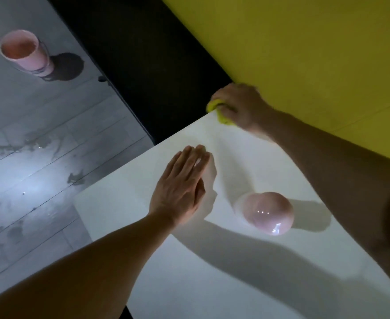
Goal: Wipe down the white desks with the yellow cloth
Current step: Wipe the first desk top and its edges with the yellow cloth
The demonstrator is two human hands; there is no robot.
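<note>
— Yellow, crumpled, quite small: the cloth [219, 111] is bunched under the right hand [241, 108], in the upper middle of the frame, just at the far corner of the white desk [212, 272] where it meets the yellow wall [304, 54].

— So which step is this?

— I think the wiping of the far corner. The fingers of the right hand are curled around the cloth and press it on the desk edge. The left hand [182, 187], in the centre of the frame, lies flat on the desk with fingers straight and close together; it holds nothing.

— And the next move?

— In my judgement, to pull the cloth back toward the lower part of the frame. But a pink round object [268, 212] stands at the centre right, so it must go around it or lift it.

— Other things?

— A pink cup [27, 56] on the grey floor [39, 157], upper left.
</note>
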